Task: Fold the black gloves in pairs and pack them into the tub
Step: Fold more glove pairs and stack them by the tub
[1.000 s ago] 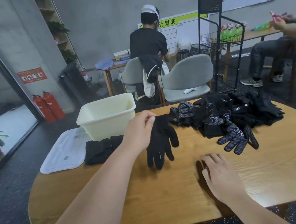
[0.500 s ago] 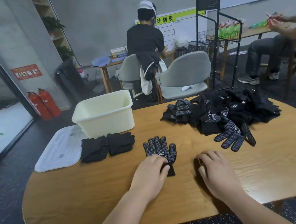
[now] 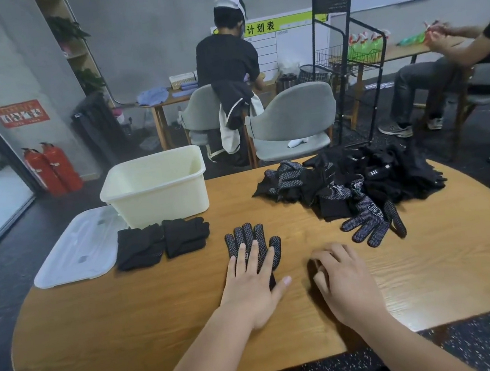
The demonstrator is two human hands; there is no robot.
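Tub (image 3: 162,205) open, lid (image 3: 74,248) beside — left hand (image 3: 251,290) flat on glove (image 3: 245,235); right hand (image 3: 346,281) loosely curled, grip unclear.

- Oval wooden table (image 3: 436,278), grain visible.
- White plastic lid (image 3: 77,247) lies flat at the table's far-left edge, partly overhanging it.
- Two grey chairs (image 3: 290,117) stand just beyond the far edge; a dark jacket (image 3: 234,99) is draped over the left one, and a small white item (image 3: 303,141) (kind unclear) lies on the right seat.
- Black wire rack (image 3: 342,57) stands upright right of the chairs.
- Two red fire extinguishers (image 3: 52,167) stand against the left wall, below a red sign (image 3: 21,113).
- One person (image 3: 225,57) stands at a rear desk with back turned; another (image 3: 440,72) sits at far right.
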